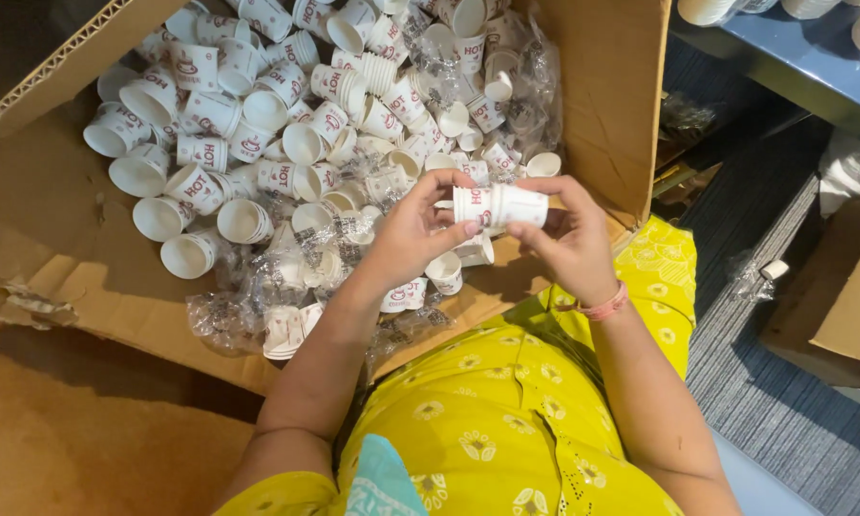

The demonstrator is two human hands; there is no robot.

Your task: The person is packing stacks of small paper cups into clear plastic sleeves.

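A short stack of small white paper cups (499,205) with red print lies sideways between both hands, just above the near edge of a big cardboard box (57,239). My left hand (413,234) grips the stack's left end with fingers curled around it. My right hand (568,234) holds the right end, thumb and fingers on the rim; a pink band circles that wrist. Inside the box lies a heap of several loose paper cups (258,115) of the same kind, mixed with crumpled clear plastic wrappers (258,287).
The box's right flap (611,96) stands upright beside my right hand. A blue shelf (793,57) with more cups is at top right. Another cardboard box (836,296) sits on grey carpet at the right. My yellow flowered clothing (506,411) fills the lower middle.
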